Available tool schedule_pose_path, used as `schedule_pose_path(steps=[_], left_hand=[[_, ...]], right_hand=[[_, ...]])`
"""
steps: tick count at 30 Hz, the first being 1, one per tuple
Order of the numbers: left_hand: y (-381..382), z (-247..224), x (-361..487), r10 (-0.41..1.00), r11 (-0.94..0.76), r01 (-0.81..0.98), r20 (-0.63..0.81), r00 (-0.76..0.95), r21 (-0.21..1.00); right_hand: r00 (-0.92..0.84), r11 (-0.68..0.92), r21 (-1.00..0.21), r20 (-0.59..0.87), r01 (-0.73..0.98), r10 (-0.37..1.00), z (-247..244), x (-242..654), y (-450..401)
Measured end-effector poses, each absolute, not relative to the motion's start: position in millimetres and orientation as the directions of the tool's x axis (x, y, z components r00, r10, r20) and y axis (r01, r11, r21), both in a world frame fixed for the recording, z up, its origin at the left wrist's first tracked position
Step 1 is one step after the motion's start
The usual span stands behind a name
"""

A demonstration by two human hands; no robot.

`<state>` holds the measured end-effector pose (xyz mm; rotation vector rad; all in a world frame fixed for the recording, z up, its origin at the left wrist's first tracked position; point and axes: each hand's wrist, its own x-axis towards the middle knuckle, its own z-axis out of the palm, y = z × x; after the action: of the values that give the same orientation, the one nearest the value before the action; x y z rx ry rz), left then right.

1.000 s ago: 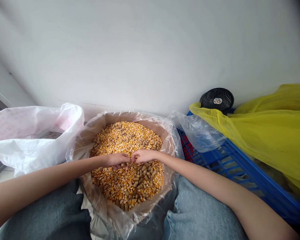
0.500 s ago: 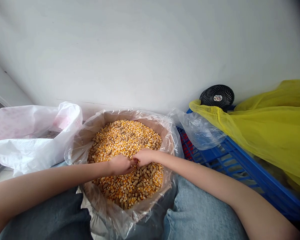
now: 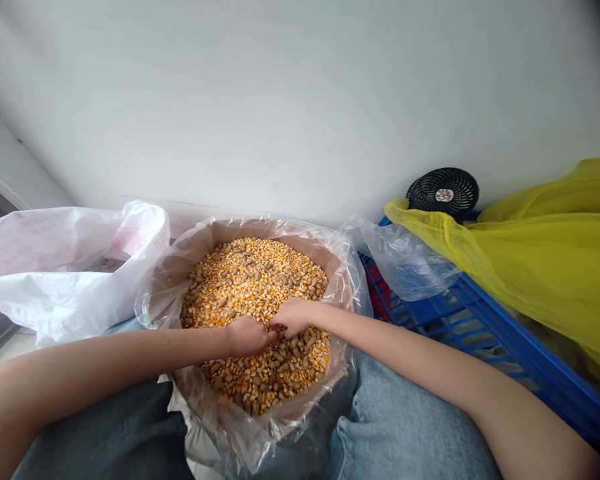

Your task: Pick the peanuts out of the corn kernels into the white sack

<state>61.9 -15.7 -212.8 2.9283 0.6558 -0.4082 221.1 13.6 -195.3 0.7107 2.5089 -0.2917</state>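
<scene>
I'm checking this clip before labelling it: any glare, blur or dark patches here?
All in the head view: glints on the plastic liner; top right corner goes black, blue crate softens toward the right edge; corn reads clearly, but fingertips of the left hand and right hand are unclear.

Brown peanuts (image 3: 289, 355) amid yellow corn (image 3: 254, 301)

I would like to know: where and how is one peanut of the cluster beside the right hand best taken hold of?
Probably pinch it across its middle, coming from above. The peanuts are elongated and lie loose among corn kernels, open from the top, while the clear plastic liner rises around the heap and would hinder a low approach from the side.
</scene>
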Motion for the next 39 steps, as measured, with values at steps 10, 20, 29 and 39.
schedule_pose_path(steps=[10, 20, 29, 39], left_hand=[[-25, -213, 67, 0.358, -0.924, 0.382, -0.282, 0.890, 0.031], [-41, -212, 77, 0.275, -0.954, 0.301, -0.389, 0.879, 0.005], [-50, -215, 79, 0.204, -0.974, 0.226, -0.407, 0.890, 0.006], [-49, -213, 80, 0.202, -0.962, 0.262, -0.448, 0.871, 0.076]], right_hand=[[-0.703, 0.779, -0.098, -0.510, 0.620, 0.495, -192, 213, 8], [-0.725, 0.720, -0.256, -0.504, 0.645, 0.470, -203, 211, 15], [-0.719, 0.643, -0.371, -0.543, 0.670, 0.434, -199, 209, 15], [-0.705, 0.637, -0.365, -0.565, 0.679, 0.428, -202, 210, 13]])
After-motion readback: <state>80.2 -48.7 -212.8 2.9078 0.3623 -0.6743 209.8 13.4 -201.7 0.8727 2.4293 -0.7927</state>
